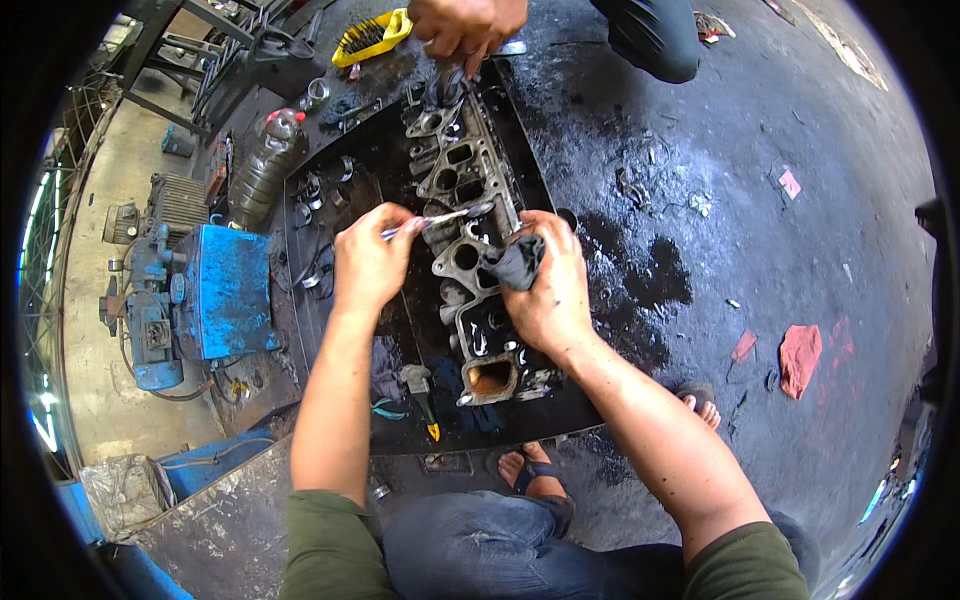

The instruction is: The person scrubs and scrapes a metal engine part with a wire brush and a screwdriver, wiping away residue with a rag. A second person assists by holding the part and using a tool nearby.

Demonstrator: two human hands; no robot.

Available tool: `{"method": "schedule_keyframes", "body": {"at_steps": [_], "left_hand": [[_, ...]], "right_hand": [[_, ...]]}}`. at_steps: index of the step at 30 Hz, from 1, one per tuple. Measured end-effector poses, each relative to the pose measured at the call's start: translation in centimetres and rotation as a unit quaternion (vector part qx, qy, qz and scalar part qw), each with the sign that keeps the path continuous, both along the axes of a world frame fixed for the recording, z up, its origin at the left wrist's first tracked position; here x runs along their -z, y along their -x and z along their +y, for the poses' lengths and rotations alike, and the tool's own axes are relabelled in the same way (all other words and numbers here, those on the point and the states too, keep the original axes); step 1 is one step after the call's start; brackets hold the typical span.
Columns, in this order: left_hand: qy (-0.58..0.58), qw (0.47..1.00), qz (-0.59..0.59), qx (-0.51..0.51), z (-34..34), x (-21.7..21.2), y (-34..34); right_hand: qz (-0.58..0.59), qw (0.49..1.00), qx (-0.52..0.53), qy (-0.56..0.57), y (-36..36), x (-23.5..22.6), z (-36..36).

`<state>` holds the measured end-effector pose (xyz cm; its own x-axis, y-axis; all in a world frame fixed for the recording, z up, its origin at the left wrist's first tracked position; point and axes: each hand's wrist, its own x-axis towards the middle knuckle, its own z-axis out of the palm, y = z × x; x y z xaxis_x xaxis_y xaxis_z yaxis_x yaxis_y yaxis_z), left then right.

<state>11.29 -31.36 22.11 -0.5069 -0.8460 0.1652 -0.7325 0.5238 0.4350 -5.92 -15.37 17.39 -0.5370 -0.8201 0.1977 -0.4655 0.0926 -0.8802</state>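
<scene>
A long grey metal engine cylinder head point(460, 185), oily and full of ports, lies lengthwise before me on a black tray point(440, 310). My left hand point(370, 255) pinches a slim tool point(440, 218) with a light handle and a dark rounded tip. That tip is over the middle of the cylinder head; its exact kind is unclear. Across from it, my right hand point(550, 285) rests at the right side of the cylinder head, fingers closed round a bunched dark rag point(515, 262). At the far end, another person's hand point(470, 25) presses a dark cloth point(447, 85) onto the metal.
A yellow wire brush point(372, 38) lies at the far left, near a plastic bottle point(265, 165). Left stands a blue machine with a motor point(230, 290). Small metal parts point(312, 190) and a yellow-tipped tool point(420, 395) lie on the tray. A red cloth point(800, 360) is on the floor.
</scene>
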Motion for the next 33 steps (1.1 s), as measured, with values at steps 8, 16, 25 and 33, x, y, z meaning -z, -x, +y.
{"method": "schedule_keyframes", "body": {"at_steps": [8,16,25,33], "left_hand": [[0.019,1.0,0.02,-0.013,-0.2,2.4,-1.3],[-0.074,0.995,0.042,-0.047,-0.2,1.5,-1.5],[-0.023,0.994,0.009,-0.107,-0.8,2.9,-2.8],[-0.059,0.99,-0.047,-0.116,-1.2,0.1,-2.0]], "right_hand": [[-0.019,0.999,-0.035,0.024,-0.2,0.3,0.0],[-0.004,0.999,-0.028,0.016,-1.5,0.5,-0.3],[-0.023,0.999,-0.019,0.021,1.0,0.2,0.2],[-0.007,0.999,-0.026,0.023,1.1,0.6,0.1]]}}
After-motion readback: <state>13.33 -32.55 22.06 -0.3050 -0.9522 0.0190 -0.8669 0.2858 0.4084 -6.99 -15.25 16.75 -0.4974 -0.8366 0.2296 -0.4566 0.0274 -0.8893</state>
